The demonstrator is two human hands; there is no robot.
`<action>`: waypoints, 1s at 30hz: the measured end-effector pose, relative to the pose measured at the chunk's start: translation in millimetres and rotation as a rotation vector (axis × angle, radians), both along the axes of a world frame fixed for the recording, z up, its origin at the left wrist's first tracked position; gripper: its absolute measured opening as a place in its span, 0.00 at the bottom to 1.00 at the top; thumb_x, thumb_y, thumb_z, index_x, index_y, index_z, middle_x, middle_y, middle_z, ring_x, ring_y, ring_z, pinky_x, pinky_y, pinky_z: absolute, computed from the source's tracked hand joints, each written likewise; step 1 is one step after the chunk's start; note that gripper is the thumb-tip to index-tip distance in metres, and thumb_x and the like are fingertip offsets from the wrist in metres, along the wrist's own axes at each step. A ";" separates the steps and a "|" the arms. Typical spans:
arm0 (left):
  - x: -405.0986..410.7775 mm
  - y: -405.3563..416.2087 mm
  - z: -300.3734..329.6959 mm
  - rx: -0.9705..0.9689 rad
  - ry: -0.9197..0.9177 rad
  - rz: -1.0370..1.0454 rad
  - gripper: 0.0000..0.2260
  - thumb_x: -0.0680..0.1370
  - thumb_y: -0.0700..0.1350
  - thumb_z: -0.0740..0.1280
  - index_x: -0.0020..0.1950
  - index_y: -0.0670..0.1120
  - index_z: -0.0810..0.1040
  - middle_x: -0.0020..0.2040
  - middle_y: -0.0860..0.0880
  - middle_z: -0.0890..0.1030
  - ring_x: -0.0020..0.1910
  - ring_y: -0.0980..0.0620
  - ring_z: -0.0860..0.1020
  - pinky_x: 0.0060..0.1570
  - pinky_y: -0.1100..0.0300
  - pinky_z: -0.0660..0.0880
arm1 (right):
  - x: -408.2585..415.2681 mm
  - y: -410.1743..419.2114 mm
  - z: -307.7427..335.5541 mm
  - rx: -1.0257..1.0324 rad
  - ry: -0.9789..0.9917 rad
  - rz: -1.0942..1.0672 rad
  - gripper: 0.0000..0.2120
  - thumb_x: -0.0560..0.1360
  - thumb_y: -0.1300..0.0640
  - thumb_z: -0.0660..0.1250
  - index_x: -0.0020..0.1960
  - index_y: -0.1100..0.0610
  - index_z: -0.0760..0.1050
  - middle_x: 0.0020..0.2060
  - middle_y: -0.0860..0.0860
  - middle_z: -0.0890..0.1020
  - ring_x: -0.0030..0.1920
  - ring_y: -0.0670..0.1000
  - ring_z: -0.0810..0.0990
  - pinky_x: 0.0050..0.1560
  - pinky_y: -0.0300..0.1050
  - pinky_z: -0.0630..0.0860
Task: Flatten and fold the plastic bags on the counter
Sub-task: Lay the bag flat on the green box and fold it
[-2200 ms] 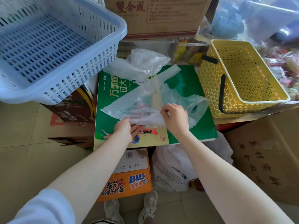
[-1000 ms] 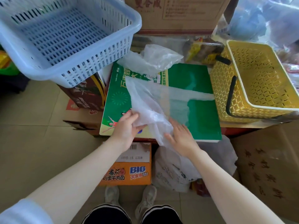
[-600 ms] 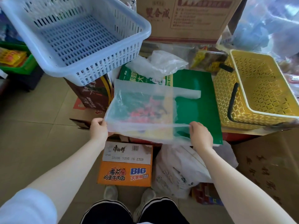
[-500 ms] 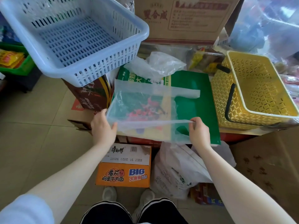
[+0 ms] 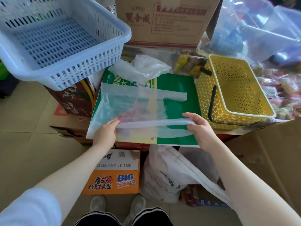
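A translucent white plastic bag (image 5: 130, 103) lies spread flat on a green printed carton (image 5: 180, 85) that serves as the counter. Its near edge is lifted and rolled over into a fold. My left hand (image 5: 105, 132) pinches that edge at its left end. My right hand (image 5: 200, 128) pinches it at the right end, near a handle strip. Both hands hold the edge a little above the carton. A second plastic bag (image 5: 146, 67) sits crumpled at the carton's far edge.
A blue slotted basket (image 5: 68, 69) overhangs the far left. A yellow basket (image 5: 236, 88) with black handles stands on the right. Behind is a brown cardboard box (image 5: 164, 22). Below the carton's near edge are an orange noodle box (image 5: 114, 181) and a stuffed white bag (image 5: 164, 176).
The crumpled bag was shaken out and spread flat on the carton. Both hands then lifted its near edge and carried it away from me, over the bag.
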State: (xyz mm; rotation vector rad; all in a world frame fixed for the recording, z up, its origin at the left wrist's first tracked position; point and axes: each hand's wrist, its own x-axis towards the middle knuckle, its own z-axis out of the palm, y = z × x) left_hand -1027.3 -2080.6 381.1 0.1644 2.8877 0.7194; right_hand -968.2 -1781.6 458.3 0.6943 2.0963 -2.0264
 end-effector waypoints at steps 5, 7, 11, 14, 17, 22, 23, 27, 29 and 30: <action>-10.9 -15.7 0.0 0.080 0.060 0.038 0.31 0.71 0.23 0.52 0.68 0.47 0.71 0.70 0.48 0.70 0.68 0.46 0.68 0.64 0.54 0.67 | -6.3 26.5 -10.2 1.051 0.028 0.252 0.23 0.71 0.75 0.56 0.61 0.59 0.73 0.55 0.58 0.72 0.56 0.59 0.72 0.54 0.53 0.74; -6.7 -22.2 -3.7 0.093 0.047 -0.021 0.32 0.71 0.23 0.52 0.71 0.46 0.68 0.71 0.48 0.67 0.71 0.49 0.64 0.68 0.55 0.62 | -6.3 29.1 -18.6 1.137 -0.196 0.334 0.27 0.73 0.72 0.58 0.69 0.56 0.65 0.65 0.59 0.67 0.66 0.61 0.64 0.66 0.56 0.66; 2.2 -30.3 -11.6 0.002 0.057 -0.149 0.29 0.75 0.29 0.57 0.74 0.48 0.60 0.74 0.51 0.60 0.63 0.45 0.72 0.41 0.63 0.72 | 3.8 -10.0 -32.3 1.544 0.026 0.599 0.37 0.65 0.66 0.69 0.72 0.55 0.63 0.72 0.58 0.63 0.73 0.59 0.58 0.73 0.58 0.47; -2.9 -32.0 -14.7 -0.047 0.114 -0.202 0.28 0.73 0.30 0.61 0.73 0.44 0.63 0.72 0.47 0.65 0.69 0.46 0.65 0.61 0.56 0.69 | -0.9 -51.7 -53.2 1.645 0.409 0.729 0.31 0.60 0.62 0.73 0.63 0.56 0.75 0.63 0.57 0.76 0.65 0.58 0.73 0.71 0.56 0.54; -12.0 -30.3 -17.2 -0.106 0.180 -0.282 0.29 0.68 0.27 0.65 0.68 0.39 0.69 0.65 0.41 0.72 0.66 0.41 0.68 0.65 0.47 0.66 | -16.0 -87.9 -72.1 1.622 0.582 0.707 0.21 0.67 0.61 0.59 0.58 0.56 0.78 0.55 0.55 0.80 0.54 0.56 0.80 0.56 0.51 0.73; -17.1 -38.6 -21.3 -0.162 0.114 -0.426 0.34 0.72 0.24 0.53 0.75 0.43 0.51 0.75 0.50 0.48 0.75 0.51 0.48 0.68 0.63 0.36 | -15.2 -89.1 -87.9 1.728 0.586 0.715 0.22 0.67 0.62 0.55 0.56 0.55 0.78 0.46 0.51 0.80 0.39 0.53 0.76 0.34 0.44 0.68; -17.3 -41.1 -21.4 -0.148 0.067 -0.424 0.35 0.72 0.24 0.51 0.75 0.45 0.48 0.75 0.51 0.45 0.74 0.54 0.44 0.67 0.65 0.34 | -10.6 -80.7 -91.3 1.749 0.624 0.715 0.22 0.67 0.63 0.55 0.57 0.55 0.77 0.48 0.51 0.79 0.38 0.53 0.75 0.33 0.44 0.68; -15.3 -46.2 -18.1 -0.146 0.042 -0.440 0.37 0.71 0.23 0.51 0.76 0.46 0.48 0.76 0.49 0.45 0.73 0.55 0.41 0.67 0.65 0.35 | 9.9 -48.6 -97.9 1.790 0.653 0.705 0.23 0.68 0.64 0.56 0.62 0.54 0.70 0.51 0.53 0.74 0.37 0.55 0.74 0.34 0.45 0.70; -15.6 -50.4 -17.3 -0.187 0.078 -0.416 0.36 0.71 0.24 0.52 0.76 0.46 0.48 0.76 0.48 0.45 0.75 0.51 0.44 0.68 0.63 0.40 | 14.8 -36.5 -95.8 1.788 0.595 0.643 0.23 0.67 0.65 0.56 0.61 0.55 0.70 0.50 0.55 0.74 0.36 0.56 0.75 0.33 0.46 0.71; -15.9 -51.8 -16.3 -0.215 0.091 -0.381 0.35 0.72 0.25 0.52 0.76 0.45 0.48 0.77 0.47 0.45 0.75 0.50 0.45 0.68 0.61 0.42 | 16.2 -31.3 -94.6 1.770 0.565 0.601 0.23 0.67 0.65 0.55 0.60 0.55 0.72 0.50 0.55 0.72 0.36 0.57 0.76 0.33 0.46 0.71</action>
